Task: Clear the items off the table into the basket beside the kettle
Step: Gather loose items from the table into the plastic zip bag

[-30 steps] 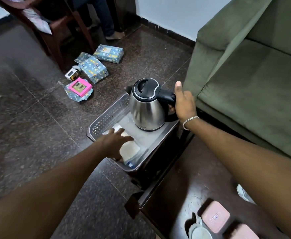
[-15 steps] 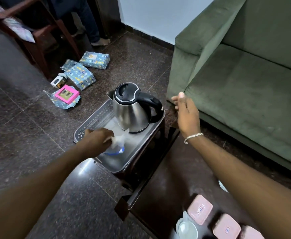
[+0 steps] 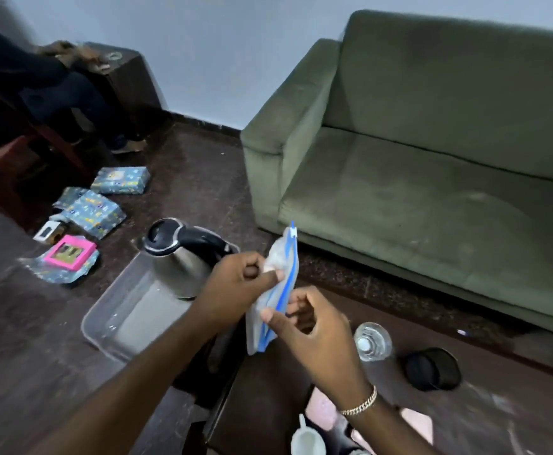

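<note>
A: Start with the big thing, the sofa (image 3: 432, 178). A second ago it sat off to the right of the kettle (image 3: 178, 257); now it fills the view behind the kettle, so our head has come up.

B: And the basket (image 3: 130, 315) in which the kettle stands? We had a zip bag lying in it, in front of the kettle. Now that part of the basket looks bare.

A: Because we lifted the bag out. The zip bag (image 3: 276, 290) hangs upright in the air, just right of the kettle, above the edge of the table (image 3: 485, 418).

B: Who holds it?

A: Both. Our left hand (image 3: 235, 287) is clenched on the bag's upper part, thumb pressing the plastic. Our right hand (image 3: 314, 333), which a second ago was on the kettle handle, now pinches the blue zip strip lower down between thumb and fingers.

B: So nothing has gone in; something has come out.

A: Yes. We judge we are opening the bag or checking it, perhaps to fill it. The table's things are untouched: a bottle (image 3: 371, 341) and a dark round case (image 3: 432, 369), both right of the kettle and nearer us, and a white cup (image 3: 308, 440) nearest of all.

B: Then clearing has barely begun.
</note>
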{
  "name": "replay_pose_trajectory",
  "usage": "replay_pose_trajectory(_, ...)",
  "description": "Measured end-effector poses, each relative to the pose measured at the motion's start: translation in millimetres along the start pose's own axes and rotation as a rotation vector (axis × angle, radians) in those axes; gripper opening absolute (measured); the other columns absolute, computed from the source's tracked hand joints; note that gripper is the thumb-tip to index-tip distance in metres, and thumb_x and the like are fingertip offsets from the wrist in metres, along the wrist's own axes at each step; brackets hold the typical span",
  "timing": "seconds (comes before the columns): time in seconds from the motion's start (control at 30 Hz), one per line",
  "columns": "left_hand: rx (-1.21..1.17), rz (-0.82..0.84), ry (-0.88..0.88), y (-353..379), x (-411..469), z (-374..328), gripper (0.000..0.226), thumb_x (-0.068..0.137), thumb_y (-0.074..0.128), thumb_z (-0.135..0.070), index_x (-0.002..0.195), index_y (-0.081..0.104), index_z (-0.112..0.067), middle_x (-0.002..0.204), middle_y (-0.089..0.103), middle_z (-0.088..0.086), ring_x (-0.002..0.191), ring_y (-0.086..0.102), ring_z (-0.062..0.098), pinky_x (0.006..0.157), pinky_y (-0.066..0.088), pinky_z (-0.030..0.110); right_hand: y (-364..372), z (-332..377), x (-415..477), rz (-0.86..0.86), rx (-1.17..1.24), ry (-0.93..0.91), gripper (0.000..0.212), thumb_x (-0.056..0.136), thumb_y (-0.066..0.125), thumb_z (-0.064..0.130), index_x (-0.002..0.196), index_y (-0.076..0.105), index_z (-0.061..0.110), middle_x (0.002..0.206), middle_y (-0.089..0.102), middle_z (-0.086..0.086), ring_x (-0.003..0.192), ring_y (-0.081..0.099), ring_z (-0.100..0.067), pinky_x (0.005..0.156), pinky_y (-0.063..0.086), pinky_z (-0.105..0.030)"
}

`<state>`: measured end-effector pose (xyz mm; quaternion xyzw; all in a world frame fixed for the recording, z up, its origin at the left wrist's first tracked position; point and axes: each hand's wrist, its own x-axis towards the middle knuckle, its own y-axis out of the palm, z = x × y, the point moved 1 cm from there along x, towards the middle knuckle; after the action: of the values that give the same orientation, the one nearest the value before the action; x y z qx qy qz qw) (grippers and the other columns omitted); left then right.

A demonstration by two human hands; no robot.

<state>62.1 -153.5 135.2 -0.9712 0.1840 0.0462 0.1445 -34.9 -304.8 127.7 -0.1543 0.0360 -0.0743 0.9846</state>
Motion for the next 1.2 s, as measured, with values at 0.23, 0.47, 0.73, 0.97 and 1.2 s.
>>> replay_pose_trajectory(0.23, -0.287, 0.149, -0.157, 124, -5, -11, 0.062, 0.085, 0.064, -0.061, 0.099, 0.064, 0.0, 0.091, 0.066, 0.026, 0.083, 0.06, 0.024, 0.08, 0.052, 0.044, -105, -36, -37, -0.28, -0.134, 0.049, 0.018, 0.095, 0.066, 0.013, 0.078, 0.062, 0.014, 0.081, 0.062, 0.002, 0.075, 0.06, -0.014, 0.067, 0.047, -0.026)
replay_pose_trajectory(0.47, -0.466, 0.145, -0.381, 186, -17, -1, 0.079, 0.081, 0.054, -0.081, 0.134, 0.06, -0.022, 0.129, 0.072, 0.006, 0.122, 0.067, 0.027, 0.108, 0.048, 0.06, -169, -62, -74, -0.33, -0.037, 0.147, 0.024, 0.098, 0.062, 0.018, 0.076, 0.059, 0.009, 0.074, 0.06, -0.009, 0.07, 0.055, -0.027, 0.063, 0.045, -0.038)
replay_pose_trajectory(0.73, 0.091, 0.03, 0.043, 236, -40, -32, 0.079, 0.073, 0.077, -0.061, 0.14, 0.039, -0.046, 0.13, 0.053, -0.017, 0.101, 0.068, 0.005, 0.083, 0.055, 0.019, -200, -81, -103, -0.315, -0.032, 0.188, 0.025, 0.098, 0.063, 0.022, 0.075, 0.064, 0.011, 0.069, 0.064, -0.007, 0.067, 0.061, -0.026, 0.068, 0.051, -0.046)
replay_pose_trajectory(0.97, 0.2, 0.212, 0.088, 261, -48, -51, 0.021, 0.079, 0.08, -0.009, 0.078, 0.067, -0.025, 0.091, 0.067, -0.004, 0.067, 0.068, 0.012, 0.065, 0.051, 0.024, -205, -88, -111, -0.246, 0.062, 0.218, 0.013, 0.095, 0.063, 0.014, 0.086, 0.071, 0.018, 0.076, 0.071, -0.01, 0.072, 0.066, -0.034, 0.071, 0.055, -0.054)
replay_pose_trajectory(1.2, 0.446, 0.088, 0.148, 246, -47, -49, 0.037, 0.078, 0.061, 0.006, 0.103, 0.079, -0.015, 0.118, 0.065, -0.012, 0.093, 0.065, 0.003, 0.088, 0.053, 0.025, -225, -96, -123, -0.424, -0.023, 0.145, 0.064, 0.092, 0.057, -0.008, 0.131, 0.053, 0.042, 0.102, 0.069, 0.009, 0.063, 0.072, -0.02, 0.051, 0.061, -0.033)
